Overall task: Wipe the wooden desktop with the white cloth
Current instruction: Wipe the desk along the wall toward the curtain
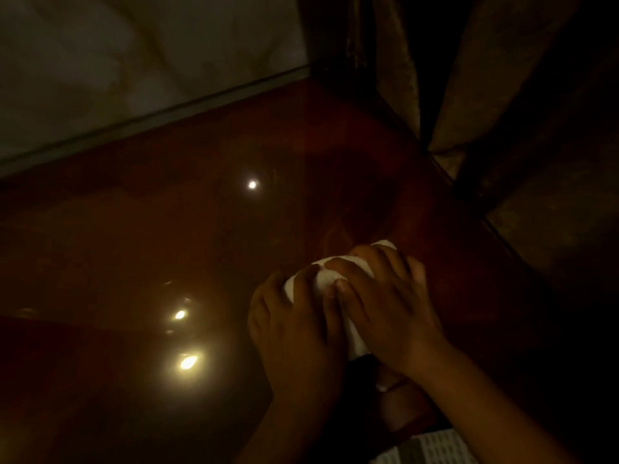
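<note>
The glossy dark red-brown wooden desktop [167, 229] fills most of the dim head view. A bunched white cloth [326, 277] lies on it right of centre. My left hand [298, 329] presses down on the cloth's left side, fingers spread over it. My right hand [388, 303] covers the cloth's right side, fingers curled over the top. Only strips of the cloth show between and under the two hands.
A pale wall [134, 55] with a grey strip meets the desk's far edge. Dark curtains [469, 78] hang at the right, beyond the desk's right edge [469, 195]. Three ceiling-light reflections [187, 362] glare on the left of the surface. A pale patterned object [432, 447] shows at the bottom.
</note>
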